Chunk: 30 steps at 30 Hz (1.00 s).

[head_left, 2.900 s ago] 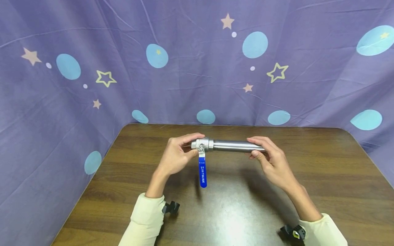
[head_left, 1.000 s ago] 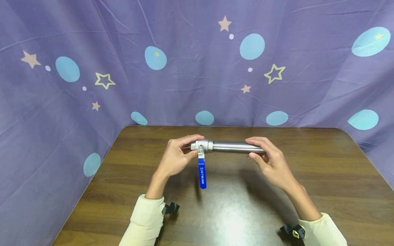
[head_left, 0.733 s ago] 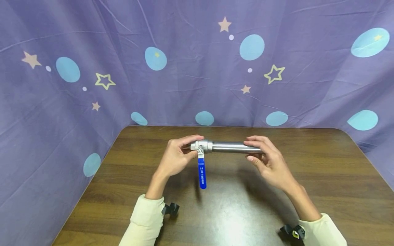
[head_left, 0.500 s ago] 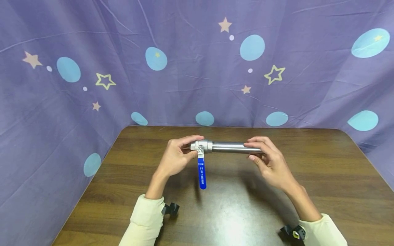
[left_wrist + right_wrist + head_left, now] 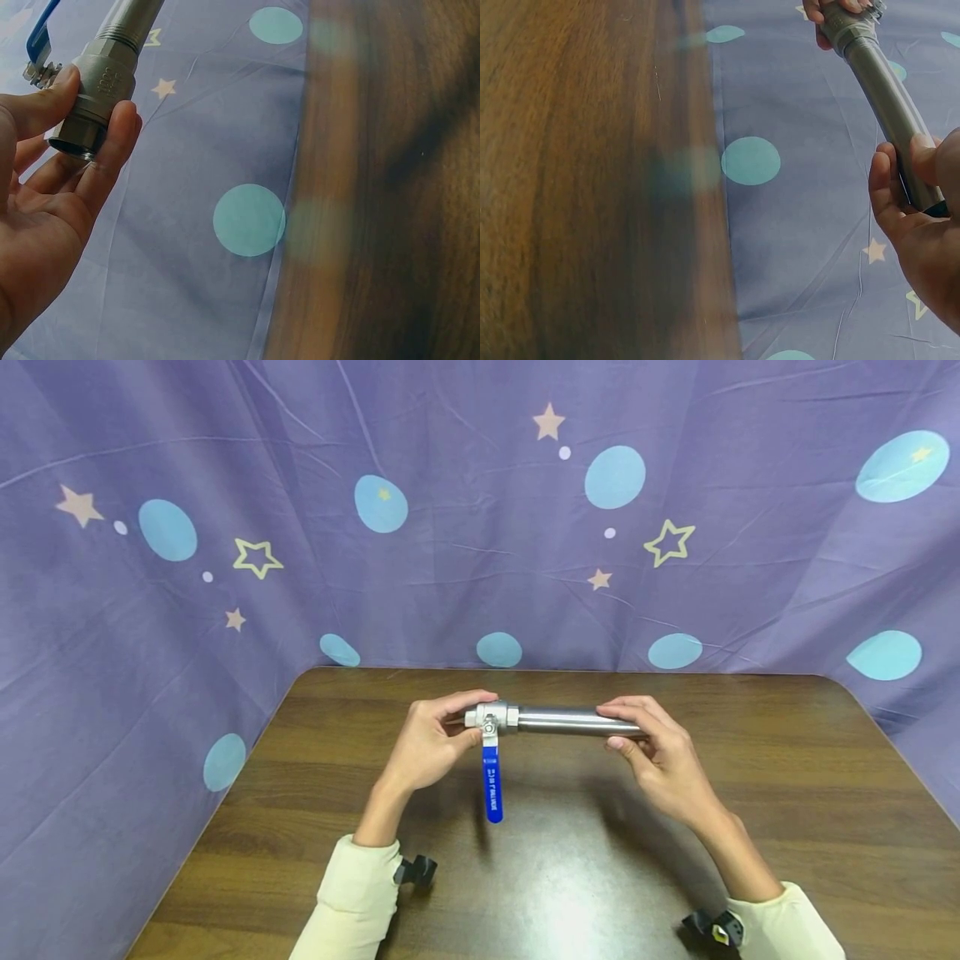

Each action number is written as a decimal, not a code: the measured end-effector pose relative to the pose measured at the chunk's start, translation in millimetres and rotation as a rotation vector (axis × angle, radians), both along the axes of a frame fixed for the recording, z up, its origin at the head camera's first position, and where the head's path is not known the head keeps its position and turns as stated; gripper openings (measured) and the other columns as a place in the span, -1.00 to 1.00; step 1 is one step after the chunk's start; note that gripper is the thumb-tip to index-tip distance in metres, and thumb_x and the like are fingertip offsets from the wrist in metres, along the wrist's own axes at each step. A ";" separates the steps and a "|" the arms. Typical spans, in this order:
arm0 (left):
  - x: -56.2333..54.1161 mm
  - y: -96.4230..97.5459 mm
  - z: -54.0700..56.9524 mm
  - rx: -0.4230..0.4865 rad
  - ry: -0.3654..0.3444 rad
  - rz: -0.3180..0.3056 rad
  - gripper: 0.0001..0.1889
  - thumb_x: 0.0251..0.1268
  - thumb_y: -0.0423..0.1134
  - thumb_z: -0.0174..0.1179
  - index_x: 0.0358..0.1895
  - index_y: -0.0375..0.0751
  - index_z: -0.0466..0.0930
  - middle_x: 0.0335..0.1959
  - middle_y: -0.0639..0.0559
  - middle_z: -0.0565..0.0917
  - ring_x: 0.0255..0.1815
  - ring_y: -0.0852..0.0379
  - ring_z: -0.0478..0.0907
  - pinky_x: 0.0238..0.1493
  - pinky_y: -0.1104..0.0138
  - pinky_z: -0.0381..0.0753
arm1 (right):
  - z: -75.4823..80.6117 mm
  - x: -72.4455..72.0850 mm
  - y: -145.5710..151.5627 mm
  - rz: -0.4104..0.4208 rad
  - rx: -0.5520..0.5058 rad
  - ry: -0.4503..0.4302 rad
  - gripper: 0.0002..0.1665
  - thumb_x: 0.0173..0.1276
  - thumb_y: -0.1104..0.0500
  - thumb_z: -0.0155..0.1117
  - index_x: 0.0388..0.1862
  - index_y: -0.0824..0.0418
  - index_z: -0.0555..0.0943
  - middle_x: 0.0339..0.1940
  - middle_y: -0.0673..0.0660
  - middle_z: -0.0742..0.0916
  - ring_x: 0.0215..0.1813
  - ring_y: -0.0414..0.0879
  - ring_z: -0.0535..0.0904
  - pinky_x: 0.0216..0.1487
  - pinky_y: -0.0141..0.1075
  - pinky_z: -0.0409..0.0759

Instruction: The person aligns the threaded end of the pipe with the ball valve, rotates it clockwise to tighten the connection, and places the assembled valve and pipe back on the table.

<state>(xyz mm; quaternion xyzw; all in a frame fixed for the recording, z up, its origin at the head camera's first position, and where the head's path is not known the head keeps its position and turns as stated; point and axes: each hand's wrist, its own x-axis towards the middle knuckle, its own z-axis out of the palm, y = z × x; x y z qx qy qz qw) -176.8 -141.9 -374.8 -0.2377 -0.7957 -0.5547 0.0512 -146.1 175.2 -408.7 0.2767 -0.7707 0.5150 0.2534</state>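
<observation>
My left hand (image 5: pixel 427 743) grips a silver ball valve (image 5: pixel 492 714) between thumb and fingers. From the valve's front a blue lever handle (image 5: pixel 492 783) points down toward me. A shiny steel pipe (image 5: pixel 562 720) runs to the right out of the valve's hex end, and my right hand (image 5: pixel 667 760) pinches its far end with thumb and fingers. In the left wrist view the ball valve (image 5: pixel 105 82) shows its open threaded end, and some pipe thread is visible where the pipe enters. The right wrist view has the pipe (image 5: pixel 889 97) slanting up to the valve. Both parts are held above the table.
A brown wooden table (image 5: pixel 315 893) lies beneath the hands. Behind it and to the left hangs a purple curtain (image 5: pixel 465 568) with blue ovals and stars. Black camera mounts (image 5: pixel 416 870) sit at the cuffs of the cream sleeves (image 5: pixel 348 893).
The right hand's fingers shift slightly along and around the pipe's end, loosening and regripping. The left hand and valve stay nearly still, and the lever keeps pointing down.
</observation>
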 end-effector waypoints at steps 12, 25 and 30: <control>-0.6 0.4 -1.9 -0.001 -0.005 0.001 -0.47 0.17 -0.67 0.33 0.24 -0.29 0.74 0.16 -0.26 0.80 -0.09 0.06 0.76 -0.02 0.35 0.85 | -1.0 -0.8 1.1 -0.012 0.010 -0.014 -0.45 0.25 0.62 0.39 0.20 0.32 0.73 0.10 0.24 0.76 0.05 -0.39 0.65 -0.13 -0.62 0.69; -1.8 2.7 -1.9 -0.007 -0.002 -0.007 -0.45 0.16 -0.68 0.32 0.25 -0.30 0.73 0.19 -0.24 0.79 -0.14 0.08 0.73 -0.11 0.40 0.82 | -1.0 0.6 2.9 -0.005 -0.004 -0.078 -0.49 0.33 0.63 0.32 0.23 0.37 0.71 0.10 0.27 0.76 -0.02 -0.39 0.70 -0.04 -0.53 0.77; -1.1 1.8 -1.8 -0.012 -0.006 -0.002 -0.45 0.16 -0.68 0.32 0.26 -0.29 0.73 0.20 -0.24 0.79 -0.13 0.07 0.73 -0.08 0.27 0.86 | -3.2 1.4 0.5 0.019 -0.042 -0.098 -0.51 0.36 0.64 0.27 0.24 0.43 0.69 0.06 0.28 0.74 -0.11 -0.34 0.76 -0.08 -0.49 0.79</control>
